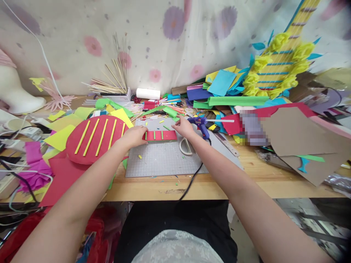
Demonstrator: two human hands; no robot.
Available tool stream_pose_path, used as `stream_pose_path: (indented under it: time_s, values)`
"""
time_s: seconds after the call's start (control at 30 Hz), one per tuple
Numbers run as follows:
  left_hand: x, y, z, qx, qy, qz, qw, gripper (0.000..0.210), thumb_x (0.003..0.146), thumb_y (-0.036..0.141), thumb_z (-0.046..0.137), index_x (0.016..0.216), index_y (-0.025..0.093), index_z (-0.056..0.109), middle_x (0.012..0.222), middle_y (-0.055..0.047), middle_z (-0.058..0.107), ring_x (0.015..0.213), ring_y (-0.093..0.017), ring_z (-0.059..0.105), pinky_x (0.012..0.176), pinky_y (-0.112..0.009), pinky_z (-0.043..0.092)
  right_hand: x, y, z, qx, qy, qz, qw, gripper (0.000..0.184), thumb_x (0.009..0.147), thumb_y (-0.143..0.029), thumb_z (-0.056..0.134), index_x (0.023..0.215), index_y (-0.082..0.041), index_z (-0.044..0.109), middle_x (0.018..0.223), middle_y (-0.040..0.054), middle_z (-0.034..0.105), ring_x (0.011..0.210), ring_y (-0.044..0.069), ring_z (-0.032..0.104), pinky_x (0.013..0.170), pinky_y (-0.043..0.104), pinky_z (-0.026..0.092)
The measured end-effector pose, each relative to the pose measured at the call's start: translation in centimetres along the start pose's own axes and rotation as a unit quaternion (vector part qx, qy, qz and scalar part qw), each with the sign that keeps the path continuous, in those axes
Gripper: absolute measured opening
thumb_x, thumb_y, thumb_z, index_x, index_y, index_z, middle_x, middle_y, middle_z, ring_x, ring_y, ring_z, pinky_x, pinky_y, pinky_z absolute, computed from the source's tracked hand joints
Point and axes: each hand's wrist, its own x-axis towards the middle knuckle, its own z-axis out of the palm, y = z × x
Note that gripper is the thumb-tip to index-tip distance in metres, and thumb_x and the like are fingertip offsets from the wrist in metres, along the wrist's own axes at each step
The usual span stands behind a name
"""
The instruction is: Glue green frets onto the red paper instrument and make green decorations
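The left hand [135, 136] pinches the left end of a narrow red strip [170, 135], its thumb at the near edge and its fingers at the far edge. The right hand [183, 126] is just beyond the strip's right end, with thumb and forefinger spread apart. The strip lies crosswise between the hands, over a grey gridded cutting mat [161, 162], and bears short green bars [154, 135] set across its width (one stands close to the left fingertips).

Near the right wrist, a pale D-shaped ring [186, 153] rests on the mat; beyond it is a blue glue gun [202, 128] with a white glue stick [221, 121] projecting to the right. A black cord [192, 181] runs over the near edge of the wooden table [216, 188]. A metal ruler [227, 144] lies slantwise at the mat's right side.

To the left, a red oval piece [71, 144] carries parallel yellow strips [91, 137], partly hidden by the left forearm. Along the back are thin wooden sticks [102, 87], a white roll [148, 93] and heaped coloured sheets. At right, a yellow guitar-shaped piece [275, 69] stands tilted, trimmed with yellow paper flowers [280, 41], above brown cardboard [304, 135].
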Motion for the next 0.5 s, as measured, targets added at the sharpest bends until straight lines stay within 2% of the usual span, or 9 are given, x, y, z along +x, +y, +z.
stream_pose_path:
  time_s: [0.13,0.23,0.3,0.37,0.4,0.47,0.5]
  values:
    - [0.2,-0.1,-0.8,0.0,0.036,-0.021,0.999,0.047,0.066,0.038,0.068,0.11,0.022,0.061,0.111,-0.009,0.062,0.107,-0.029,0.055,0.086,-0.036,0.044,-1.6,-0.2,-0.5,0.046,0.076,-0.062,0.994,0.037,0.075,-0.03,0.058,0.109,-0.016,0.054,0.095,0.0073,0.062,0.092,0.021,0.055,0.083,0.036,0.044]
    - [0.9,-0.3,-2.9,-0.02,0.097,-0.06,0.993,0.045,0.065,0.039,0.069,0.107,0.023,0.063,0.11,-0.009,0.062,0.108,-0.031,0.054,0.087,-0.038,0.043,-2.3,-0.8,-1.0,0.1,0.175,-0.063,0.977,0.032,0.079,-0.031,0.054,0.107,-0.017,0.051,0.104,0.0099,0.058,0.093,0.019,0.053,0.084,0.035,0.044]
    - [1.7,0.0,-4.8,-0.032,0.133,-0.086,0.987,0.045,0.063,0.042,0.071,0.103,0.022,0.065,0.108,-0.008,0.063,0.108,-0.031,0.054,0.088,-0.039,0.042,-2.6,-1.5,-1.0,0.15,0.204,-0.042,0.967,0.03,0.08,-0.031,0.051,0.107,-0.018,0.049,0.107,0.0102,0.056,0.091,0.017,0.053,0.083,0.033,0.044]
    - [2.8,0.5,-6.5,-0.04,0.143,-0.122,0.981,0.048,0.06,0.048,0.071,0.098,0.018,0.067,0.101,-0.008,0.065,0.105,-0.031,0.056,0.088,-0.04,0.042,-2.9,-2.6,-0.5,0.211,0.169,-0.022,0.962,0.028,0.081,-0.032,0.05,0.105,-0.018,0.048,0.107,0.0096,0.055,0.089,0.016,0.054,0.082,0.031,0.046]
    - [3.4,0.9,-7.3,-0.043,0.136,-0.143,0.979,0.051,0.06,0.052,0.07,0.096,0.017,0.067,0.096,-0.008,0.065,0.102,-0.03,0.057,0.086,-0.04,0.042,-3.1,-3.2,-0.2,0.247,0.125,-0.014,0.961,0.028,0.081,-0.033,0.051,0.104,-0.017,0.048,0.106,0.0091,0.056,0.088,0.015,0.055,0.081,0.031,0.046]
    - [4.7,1.7,-8.5,-0.058,0.118,-0.195,0.972,0.051,0.059,0.053,0.069,0.089,0.013,0.067,0.088,-0.007,0.067,0.098,-0.028,0.059,0.083,-0.04,0.041,-3.8,-4.7,0.6,0.324,-0.001,0.008,0.946,0.029,0.082,-0.036,0.051,0.104,-0.018,0.048,0.104,0.0083,0.058,0.085,0.014,0.058,0.079,0.03,0.048]
    - [5.3,2.0,-8.9,-0.066,0.114,-0.199,0.971,0.052,0.062,0.056,0.066,0.086,0.011,0.066,0.088,-0.008,0.067,0.097,-0.027,0.06,0.082,-0.04,0.041,-4.2,-5.4,1.0,0.364,-0.075,0.018,0.928,0.031,0.082,-0.039,0.051,0.105,-0.018,0.048,0.106,0.0084,0.058,0.085,0.013,0.059,0.078,0.03,0.05]
